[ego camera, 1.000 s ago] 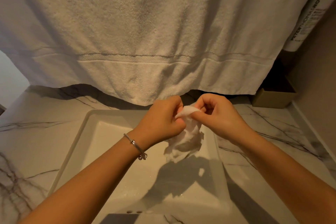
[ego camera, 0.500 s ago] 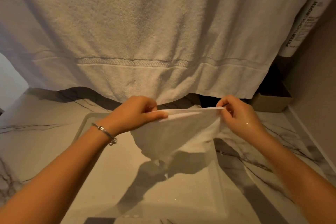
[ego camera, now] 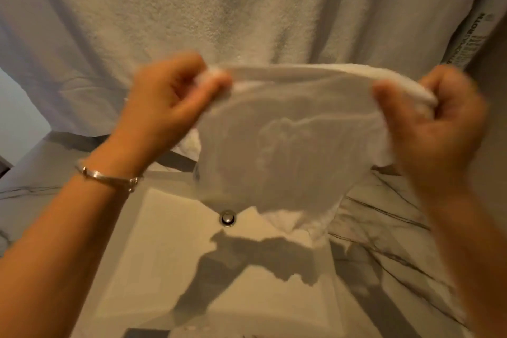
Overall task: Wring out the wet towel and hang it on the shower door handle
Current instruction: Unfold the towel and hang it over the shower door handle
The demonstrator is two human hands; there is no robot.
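A small white wet towel (ego camera: 288,145) is spread out flat and held up over the sink basin (ego camera: 164,269). My left hand (ego camera: 170,101) pinches its top left corner. My right hand (ego camera: 433,123) grips the top right corner. The cloth hangs between them, its lower edge crumpled just above the basin. A silver bracelet (ego camera: 109,177) sits on my left wrist. No shower door handle is in view. Both hands are blurred by motion.
A large beige bath towel (ego camera: 219,8) hangs across the whole back, right behind the small towel. The marble counter (ego camera: 397,228) surrounds the basin, and the drain (ego camera: 227,218) shows under the cloth. A white tube with printed lettering (ego camera: 466,35) stands at the upper right.
The towel went from a bunched wad between close hands to a spread sheet. Both hands moved apart and rose, lifting the cloth higher above the basin.
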